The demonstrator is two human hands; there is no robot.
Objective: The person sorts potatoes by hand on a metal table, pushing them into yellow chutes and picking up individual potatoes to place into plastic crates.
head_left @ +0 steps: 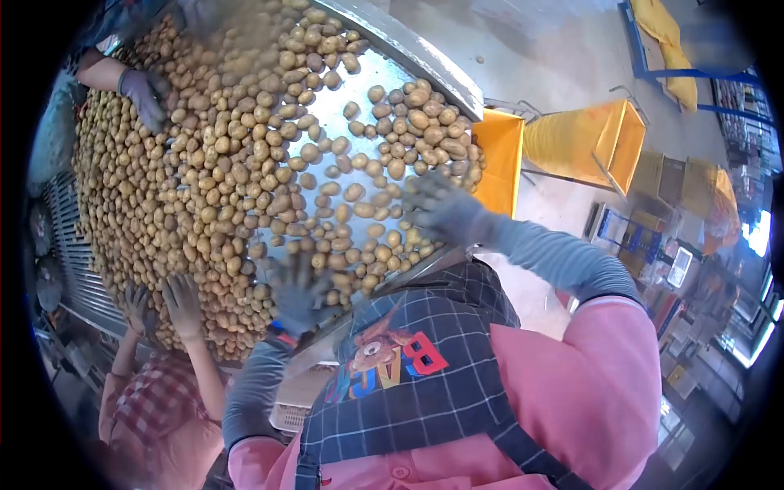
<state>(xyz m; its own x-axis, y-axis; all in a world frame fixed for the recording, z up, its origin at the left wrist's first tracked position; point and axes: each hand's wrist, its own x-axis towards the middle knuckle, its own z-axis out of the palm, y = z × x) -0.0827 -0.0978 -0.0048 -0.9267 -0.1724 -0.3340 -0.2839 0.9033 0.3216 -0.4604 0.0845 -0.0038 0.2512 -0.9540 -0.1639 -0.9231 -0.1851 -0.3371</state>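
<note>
Two gloved hands, left (296, 294) and right (441, 208), blurred, fingers spread over potatoes (245, 163), frame centre; three co-worker hands (145, 96) at left.

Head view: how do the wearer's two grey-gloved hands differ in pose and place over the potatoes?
The left hand sits near the metal table's close edge, beside the dense brown potatoes. The right hand reaches farther out, toward the yellow chute, over sparser potatoes. Both are blurred, in grey gloves and sleeves, fingers spread.
</note>
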